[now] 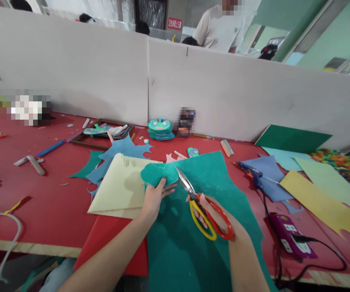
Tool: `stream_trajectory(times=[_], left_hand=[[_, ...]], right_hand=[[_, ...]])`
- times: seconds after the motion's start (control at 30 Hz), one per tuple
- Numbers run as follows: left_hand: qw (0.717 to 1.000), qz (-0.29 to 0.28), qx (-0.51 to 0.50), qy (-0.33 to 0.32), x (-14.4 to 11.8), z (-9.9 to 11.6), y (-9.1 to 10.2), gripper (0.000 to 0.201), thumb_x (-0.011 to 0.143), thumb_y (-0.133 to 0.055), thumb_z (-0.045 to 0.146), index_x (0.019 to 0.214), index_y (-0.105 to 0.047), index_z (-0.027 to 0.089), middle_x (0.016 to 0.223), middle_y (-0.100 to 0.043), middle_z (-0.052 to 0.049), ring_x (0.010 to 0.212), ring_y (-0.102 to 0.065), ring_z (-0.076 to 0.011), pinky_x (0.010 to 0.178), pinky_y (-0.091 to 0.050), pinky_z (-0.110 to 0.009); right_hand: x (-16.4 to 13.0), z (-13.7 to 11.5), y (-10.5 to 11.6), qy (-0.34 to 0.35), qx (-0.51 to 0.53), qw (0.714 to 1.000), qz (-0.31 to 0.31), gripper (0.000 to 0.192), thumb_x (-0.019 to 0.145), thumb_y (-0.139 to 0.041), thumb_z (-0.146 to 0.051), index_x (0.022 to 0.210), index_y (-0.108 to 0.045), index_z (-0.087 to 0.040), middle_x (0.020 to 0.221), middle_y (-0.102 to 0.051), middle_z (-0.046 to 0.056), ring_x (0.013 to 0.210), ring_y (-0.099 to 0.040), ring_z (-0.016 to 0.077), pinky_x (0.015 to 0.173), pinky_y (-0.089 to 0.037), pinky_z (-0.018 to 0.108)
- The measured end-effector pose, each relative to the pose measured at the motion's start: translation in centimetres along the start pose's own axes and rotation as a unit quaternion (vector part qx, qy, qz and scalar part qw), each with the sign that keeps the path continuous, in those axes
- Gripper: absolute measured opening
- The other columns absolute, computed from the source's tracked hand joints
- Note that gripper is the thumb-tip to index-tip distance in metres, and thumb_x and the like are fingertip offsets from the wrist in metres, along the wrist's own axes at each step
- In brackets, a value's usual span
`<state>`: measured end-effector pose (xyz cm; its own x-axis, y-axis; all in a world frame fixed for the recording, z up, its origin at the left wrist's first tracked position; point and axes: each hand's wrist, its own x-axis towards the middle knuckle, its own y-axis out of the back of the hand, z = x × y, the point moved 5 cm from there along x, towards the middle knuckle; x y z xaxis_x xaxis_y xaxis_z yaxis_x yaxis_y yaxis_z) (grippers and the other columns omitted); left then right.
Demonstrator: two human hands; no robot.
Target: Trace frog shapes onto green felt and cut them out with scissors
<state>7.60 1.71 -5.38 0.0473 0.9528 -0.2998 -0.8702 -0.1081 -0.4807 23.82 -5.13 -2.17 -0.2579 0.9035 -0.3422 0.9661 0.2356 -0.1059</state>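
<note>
The scissors (190, 187) are at the centre of the frame, their long axis slanting from lower right to upper left, tips toward the upper left. The blades look nearly together; whether the tips touch or only overlap the right edge of the teal cutout (155, 173) is hard to tell. The right hand (217, 215) has its grip closed around the red and yellow handles, its fingers partly hidden by them.

Left of the tips, the cutout lies lengthwise across the frame. The left hand (154, 198) pinches its lower edge in a narrow grip, thumb on top, part of the fingers hidden beneath.

Below both hands, a large teal sheet (190, 247) runs off the bottom edge, partly covered by the right arm. The cream card (118, 188) left of centre overlaps blue scraps (117, 148).

Farther out on the red worktop (62, 194) are a stack of cutouts (160, 129) at upper centre, a pixelated object (186, 121) beside it, and a glue gun (251, 172) at right. At the top, a partition (102, 73) hides the lower body of a person (217, 26) whom the frame cuts off above.
</note>
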Motion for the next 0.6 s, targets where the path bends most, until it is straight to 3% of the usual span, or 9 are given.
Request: stream_trajectory(times=[0.13, 0.3, 0.5, 0.6], left_hand=[[0.996, -0.004, 0.065, -0.065, -0.9, 0.8, -0.3, 0.039, 0.079, -0.059, 0.035, 0.111, -0.056, 0.014, 0.101, -0.070, -0.010, 0.085, -0.068, -0.0247, 0.077, -0.055, -0.036], [0.986, -0.013, 0.112, -0.124, -2.6, 2.0, -1.1, 0.047, 0.081, -0.055, 0.042, 0.122, -0.050, 0.020, 0.105, -0.069, -0.006, 0.090, -0.067, -0.0251, 0.081, -0.054, -0.037], [0.982, 0.000, 0.128, -0.141, -3.4, 2.8, -1.3, 0.050, 0.080, -0.057, 0.040, 0.126, -0.047, 0.022, 0.115, -0.064, -0.005, 0.101, -0.062, -0.0251, 0.087, -0.051, -0.036], [0.982, -0.006, 0.129, -0.138, -3.6, 2.9, -1.5, 0.050, 0.080, -0.057, 0.039, 0.126, -0.046, 0.022, 0.115, -0.065, -0.006, 0.101, -0.063, -0.0249, 0.087, -0.051, -0.036]], right_hand=[[-0.4, 0.1, -0.6, -0.014, 0.026, 0.999, -0.018, 0.052, 0.080, -0.040, -0.066, 0.107, -0.054, -0.024, 0.071, -0.050, -0.001, 0.054, -0.045, 0.0104, 0.049, -0.041, 0.023], [-0.8, -1.2, -1.3, 0.023, 0.000, 1.000, -0.001, 0.050, 0.082, -0.039, -0.064, 0.107, -0.054, -0.023, 0.072, -0.050, 0.000, 0.055, -0.046, 0.0119, 0.050, -0.041, 0.025], [-0.8, -2.5, -1.8, 0.034, -0.025, 0.997, 0.057, 0.047, 0.076, -0.050, -0.064, 0.097, -0.057, -0.022, 0.065, -0.049, -0.001, 0.051, -0.046, 0.0114, 0.048, -0.042, 0.024], [-0.2, -2.3, -1.9, 0.046, -0.018, 0.997, 0.051, 0.049, 0.075, -0.051, -0.064, 0.097, -0.055, -0.021, 0.062, -0.048, -0.002, 0.047, -0.045, 0.0098, 0.044, -0.039, 0.021]])
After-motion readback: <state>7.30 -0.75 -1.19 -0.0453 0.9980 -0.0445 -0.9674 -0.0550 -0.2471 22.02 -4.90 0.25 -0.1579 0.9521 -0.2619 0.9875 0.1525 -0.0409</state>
